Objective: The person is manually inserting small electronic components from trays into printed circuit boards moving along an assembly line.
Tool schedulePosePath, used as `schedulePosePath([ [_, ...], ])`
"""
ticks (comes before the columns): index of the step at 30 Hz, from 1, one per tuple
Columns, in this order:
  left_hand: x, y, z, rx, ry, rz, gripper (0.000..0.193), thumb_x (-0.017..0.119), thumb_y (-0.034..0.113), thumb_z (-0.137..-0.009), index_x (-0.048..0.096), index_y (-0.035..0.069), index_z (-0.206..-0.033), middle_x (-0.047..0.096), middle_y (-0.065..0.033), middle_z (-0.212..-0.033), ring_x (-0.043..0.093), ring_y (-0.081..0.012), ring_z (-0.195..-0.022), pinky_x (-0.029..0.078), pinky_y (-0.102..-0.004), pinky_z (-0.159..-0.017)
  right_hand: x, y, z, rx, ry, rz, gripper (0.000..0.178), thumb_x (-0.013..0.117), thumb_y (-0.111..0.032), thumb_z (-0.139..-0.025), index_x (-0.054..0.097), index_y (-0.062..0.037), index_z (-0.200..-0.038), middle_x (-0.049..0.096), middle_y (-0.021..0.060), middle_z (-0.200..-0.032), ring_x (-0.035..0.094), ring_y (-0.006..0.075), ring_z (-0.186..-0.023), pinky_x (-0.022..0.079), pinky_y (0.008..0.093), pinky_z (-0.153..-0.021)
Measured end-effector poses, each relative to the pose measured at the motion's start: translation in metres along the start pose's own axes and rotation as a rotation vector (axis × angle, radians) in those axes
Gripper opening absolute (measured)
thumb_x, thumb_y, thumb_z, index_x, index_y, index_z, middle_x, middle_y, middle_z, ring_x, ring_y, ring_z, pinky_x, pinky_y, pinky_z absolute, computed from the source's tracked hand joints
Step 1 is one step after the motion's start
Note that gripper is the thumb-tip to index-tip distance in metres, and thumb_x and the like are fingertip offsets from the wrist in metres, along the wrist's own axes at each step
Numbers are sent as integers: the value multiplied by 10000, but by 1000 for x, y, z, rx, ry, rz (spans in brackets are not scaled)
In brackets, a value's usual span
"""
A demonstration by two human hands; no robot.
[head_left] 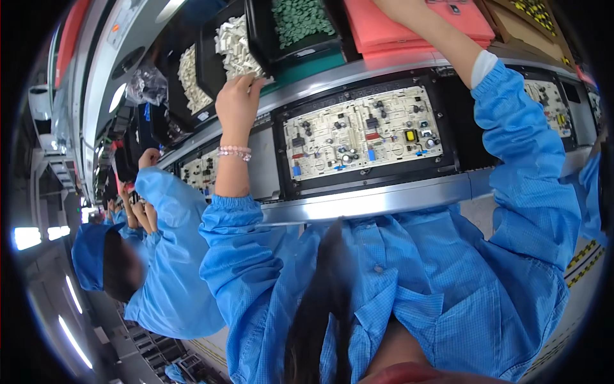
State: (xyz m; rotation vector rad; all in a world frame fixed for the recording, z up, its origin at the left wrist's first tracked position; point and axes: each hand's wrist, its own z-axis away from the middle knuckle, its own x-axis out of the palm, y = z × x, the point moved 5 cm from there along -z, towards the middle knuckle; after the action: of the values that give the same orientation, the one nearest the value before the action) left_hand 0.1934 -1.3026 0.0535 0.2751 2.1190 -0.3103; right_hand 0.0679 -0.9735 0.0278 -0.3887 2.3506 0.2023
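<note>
My left hand [237,102], with a beaded bracelet on its wrist, reaches to the near edge of a black bin of white block-like parts [235,48]. Its fingers are bent together at the parts; whatever lies between them is hidden. My right arm stretches over the far side of the line, and my right hand [398,8] is cut off by the upper edge above pink-red foam sheets [419,32], its fingers out of sight. Between my arms lies a cream circuit board [361,133] with black, blue, red and yellow components, set in a black frame [451,150].
Behind the metal rail [384,200] stand bins of green disc-like parts [300,22] and more white parts [192,80]. A box of yellow-and-black parts [534,14] is far right. Further framed boards [547,105] sit along the line. A co-worker in blue [176,256] works at my left.
</note>
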Motion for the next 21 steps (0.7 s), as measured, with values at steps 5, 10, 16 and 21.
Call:
schedulePosePath([
  [5,5,-32,14,-320,-9,282,276,654,223,-854,716,91,-1087,715,-88,-835,690,-225,-759,526,-337,-696,-9,-11,-1,-31,-13,-33,173,534,-125,-824,645,-14,-895,671,180,-877,662,338,-864,535,448,-753],
  [10,14,-34,18,-447,8,826,291,609,93,-884,682,2,-1150,690,-63,-777,656,-113,-708,525,-265,-662,-36,18,23,-263,181,-1042,224,521,-124,-830,648,-34,-991,673,226,-889,664,393,-836,534,469,-727],
  [16,-1,-17,64,-834,-72,1461,365,524,20,-915,578,-25,-1274,668,-105,-924,672,-192,-819,560,-292,-722,-164,-130,37,-399,-343,-720,189,584,-114,-846,618,-41,-1017,604,148,-873,621,324,-724,518,381,-653],
  [21,12,-8,74,-752,-269,1769,407,457,143,-961,495,-53,-1317,643,-152,-1044,649,-241,-967,540,-346,-852,-263,-176,101,-851,-3,-1212,244,657,-181,-705,566,-102,-918,530,123,-635,599,240,-521,436,344,-369],
])
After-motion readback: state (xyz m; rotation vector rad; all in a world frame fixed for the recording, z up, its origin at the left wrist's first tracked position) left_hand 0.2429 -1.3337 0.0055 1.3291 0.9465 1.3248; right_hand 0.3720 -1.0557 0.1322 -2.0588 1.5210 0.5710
